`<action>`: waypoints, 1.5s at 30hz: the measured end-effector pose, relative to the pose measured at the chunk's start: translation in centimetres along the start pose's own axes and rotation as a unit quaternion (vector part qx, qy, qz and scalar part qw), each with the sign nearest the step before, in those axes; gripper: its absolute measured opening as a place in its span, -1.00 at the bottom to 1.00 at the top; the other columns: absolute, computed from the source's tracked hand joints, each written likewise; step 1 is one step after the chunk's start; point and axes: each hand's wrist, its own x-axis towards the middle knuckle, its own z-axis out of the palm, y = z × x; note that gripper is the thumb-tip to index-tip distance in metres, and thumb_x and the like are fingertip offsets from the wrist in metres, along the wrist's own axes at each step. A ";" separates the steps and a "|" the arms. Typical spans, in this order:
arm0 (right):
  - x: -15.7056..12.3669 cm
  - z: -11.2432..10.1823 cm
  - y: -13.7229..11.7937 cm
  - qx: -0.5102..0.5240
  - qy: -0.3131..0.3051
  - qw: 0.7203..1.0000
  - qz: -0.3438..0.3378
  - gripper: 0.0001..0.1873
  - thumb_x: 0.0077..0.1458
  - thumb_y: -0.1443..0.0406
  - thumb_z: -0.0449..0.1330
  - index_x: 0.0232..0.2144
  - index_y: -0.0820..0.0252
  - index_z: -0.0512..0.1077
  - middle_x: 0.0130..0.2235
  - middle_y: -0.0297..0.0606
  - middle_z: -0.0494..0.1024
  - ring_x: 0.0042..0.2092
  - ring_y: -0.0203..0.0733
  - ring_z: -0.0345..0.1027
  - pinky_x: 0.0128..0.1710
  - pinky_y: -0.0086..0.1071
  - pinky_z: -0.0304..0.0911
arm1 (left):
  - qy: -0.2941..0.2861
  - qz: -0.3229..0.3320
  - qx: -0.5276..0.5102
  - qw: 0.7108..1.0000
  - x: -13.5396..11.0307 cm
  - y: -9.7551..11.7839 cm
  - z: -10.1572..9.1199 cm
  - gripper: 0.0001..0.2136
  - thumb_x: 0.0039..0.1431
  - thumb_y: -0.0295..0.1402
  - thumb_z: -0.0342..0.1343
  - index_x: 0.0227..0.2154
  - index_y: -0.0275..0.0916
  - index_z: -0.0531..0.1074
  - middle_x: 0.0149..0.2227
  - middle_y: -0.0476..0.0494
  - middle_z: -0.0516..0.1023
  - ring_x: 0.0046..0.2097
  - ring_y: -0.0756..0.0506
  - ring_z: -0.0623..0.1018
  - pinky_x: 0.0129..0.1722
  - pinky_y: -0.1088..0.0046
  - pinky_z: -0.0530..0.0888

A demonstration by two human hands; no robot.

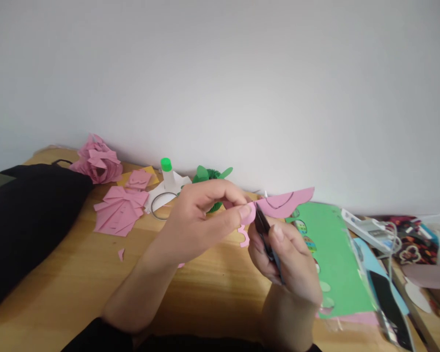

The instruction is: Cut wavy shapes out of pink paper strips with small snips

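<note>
Over the wooden table [212, 298], the left hand [198, 222] pinches scalloped pink paper [288, 202], seemingly steadying it for slim black scissors [262, 227] clasped in the right hand [291, 254].

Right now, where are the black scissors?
The black scissors are right of the head view's centre, in the right hand, blades at the wavy-edged pink paper.

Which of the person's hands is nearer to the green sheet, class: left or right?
Right. The right hand, holding dark scissors, overlaps the left edge of the green sheet in this view; the left hand, pinching pink paper, is farther left.
</note>
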 end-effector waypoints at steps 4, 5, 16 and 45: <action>0.0 -0.1 0.0 -0.014 0.015 1.000 0.010 -0.55 0.28 -0.01 0.08 -0.52 0.14 0.23 -0.72 -0.58 0.06 -0.74 -0.47 -0.30 -0.76 -0.50 -0.32 | 0.000 0.002 0.012 1.000 0.0 0.1 0.0 -0.84 0.20 -0.42 0.19 -0.51 -0.20 0.49 -0.50 -0.05 0.56 -0.37 -0.06 0.52 -0.33 0.40 0.45; -0.1 -0.1 0.1 -0.020 0.016 1.000 0.012 -0.55 0.28 -0.02 0.08 -0.51 0.14 0.25 -0.72 -0.58 0.06 -0.74 -0.47 -0.30 -0.77 -0.49 -0.32 | 0.002 0.001 0.013 1.000 0.0 0.1 0.0 -0.84 0.20 -0.42 0.19 -0.51 -0.20 0.49 -0.49 -0.05 0.56 -0.36 -0.07 0.53 -0.33 0.39 0.45; 0.0 -0.3 0.1 -0.028 0.022 0.999 0.020 -0.54 0.28 -0.03 0.07 -0.52 0.15 0.27 -0.73 -0.58 0.05 -0.74 -0.46 -0.30 -0.77 -0.48 -0.32 | 0.006 0.016 0.018 1.000 0.0 -0.2 0.1 -0.86 0.18 -0.44 0.19 -0.50 -0.21 0.50 -0.43 -0.07 0.57 -0.36 -0.06 0.53 -0.34 0.39 0.45; -0.1 -1.0 0.6 0.001 0.021 1.000 -0.019 -0.58 0.33 0.02 0.04 -0.45 0.18 0.31 -0.71 -0.58 0.08 -0.72 -0.47 -0.28 -0.75 -0.53 -0.31 | 0.009 -0.027 -0.048 0.998 0.2 -0.2 0.6 -0.86 0.11 -0.50 0.24 -0.49 -0.17 0.63 -0.35 -0.04 0.67 -0.28 -0.01 0.61 -0.23 0.51 0.55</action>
